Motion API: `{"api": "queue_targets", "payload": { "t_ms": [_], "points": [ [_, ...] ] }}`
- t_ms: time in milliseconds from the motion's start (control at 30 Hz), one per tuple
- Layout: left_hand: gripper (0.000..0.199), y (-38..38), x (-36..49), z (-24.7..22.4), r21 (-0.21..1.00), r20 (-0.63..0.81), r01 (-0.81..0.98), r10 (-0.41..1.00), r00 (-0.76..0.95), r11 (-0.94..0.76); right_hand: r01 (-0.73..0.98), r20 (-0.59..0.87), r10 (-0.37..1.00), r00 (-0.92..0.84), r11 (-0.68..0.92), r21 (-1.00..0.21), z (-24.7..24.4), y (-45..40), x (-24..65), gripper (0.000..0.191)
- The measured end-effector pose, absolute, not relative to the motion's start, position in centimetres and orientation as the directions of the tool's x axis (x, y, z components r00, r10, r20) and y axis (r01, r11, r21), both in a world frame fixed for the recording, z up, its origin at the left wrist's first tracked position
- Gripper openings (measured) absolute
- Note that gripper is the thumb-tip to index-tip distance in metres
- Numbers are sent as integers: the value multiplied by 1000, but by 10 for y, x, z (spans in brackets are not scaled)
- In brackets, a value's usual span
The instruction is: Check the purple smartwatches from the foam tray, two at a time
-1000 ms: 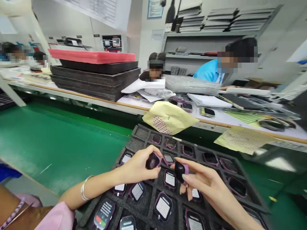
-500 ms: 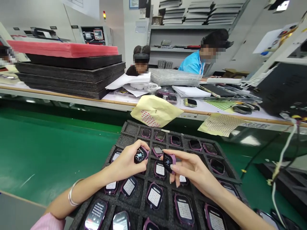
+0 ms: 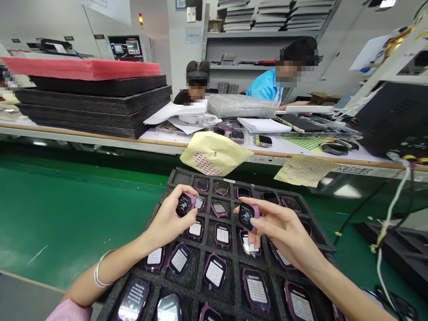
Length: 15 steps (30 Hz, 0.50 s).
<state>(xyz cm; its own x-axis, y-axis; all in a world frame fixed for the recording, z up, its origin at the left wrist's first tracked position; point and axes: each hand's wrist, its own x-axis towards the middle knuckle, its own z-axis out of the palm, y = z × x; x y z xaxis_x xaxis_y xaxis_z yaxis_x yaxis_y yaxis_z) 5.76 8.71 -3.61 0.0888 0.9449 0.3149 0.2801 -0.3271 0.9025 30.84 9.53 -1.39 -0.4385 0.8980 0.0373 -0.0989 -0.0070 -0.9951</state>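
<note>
My left hand [image 3: 170, 218] pinches a purple smartwatch [image 3: 185, 204] without a strap, its dark screen lit with a dial face. In my right hand [image 3: 274, 223] is another purple smartwatch [image 3: 246, 216], held by its edges between thumb and fingers, its screen also lit. Both are raised over a black foam tray [image 3: 192, 280]. Rows of similar watches lie in its compartments, several with white screens of text, such as one watch [image 3: 216, 271] near the middle. Others at the far side have dark screens. My hands hide some of the compartments.
Beyond the tray runs a workbench [image 3: 160, 140] with stacked black foam trays [image 3: 96, 104], a pink foam sheet [image 3: 83, 68], papers and clear plastic trays [image 3: 242, 106]. Yellow sheets [image 3: 217, 154] hang from its edge. Two people sit behind it. Cables [image 3: 384, 232] hang at the right.
My left hand has moved up and to the left with its watch. My right hand has shifted slightly right, and its watch now faces me more. Watches beneath show more.
</note>
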Motion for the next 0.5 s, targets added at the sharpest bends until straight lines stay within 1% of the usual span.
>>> {"api": "queue_targets", "payload": {
  "t_ms": [300,500],
  "points": [
    [25,86,58,-36,901,263,312,951,165,-303,-49,-2,892,-451,-27,-998,-14,96,309,44],
    [26,85,59,-33,902,283,290,946,157,-318,-32,12,878,-479,-4,-999,-17,97,313,44]
  ]
}}
